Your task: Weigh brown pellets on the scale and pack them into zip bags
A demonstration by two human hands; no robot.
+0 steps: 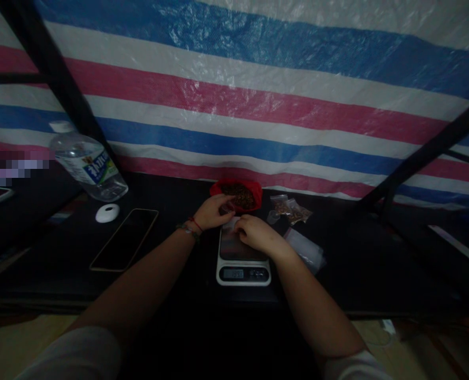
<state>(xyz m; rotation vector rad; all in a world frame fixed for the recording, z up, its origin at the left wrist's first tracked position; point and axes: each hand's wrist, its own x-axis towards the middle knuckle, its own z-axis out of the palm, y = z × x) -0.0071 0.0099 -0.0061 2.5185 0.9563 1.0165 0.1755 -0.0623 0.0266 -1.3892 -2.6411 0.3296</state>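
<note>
A digital kitchen scale with a white rim and a lit display lies in front of me. Over its far left edge, my left hand is closed around a small clear cup, next to a red bag full of brown grains. My right hand is above the scale's plate, its fingers pinched on the edge of a small clear plastic bag. That bag is partly hidden by the hands. Whether any grains are in the cup is too dark to tell.
Two small filled bags and a clear cup lie right of the red bag. Nearer are flat plastic bags. On the left are a phone, a white rounded object and a large bottle. Black metal bars slant at both sides.
</note>
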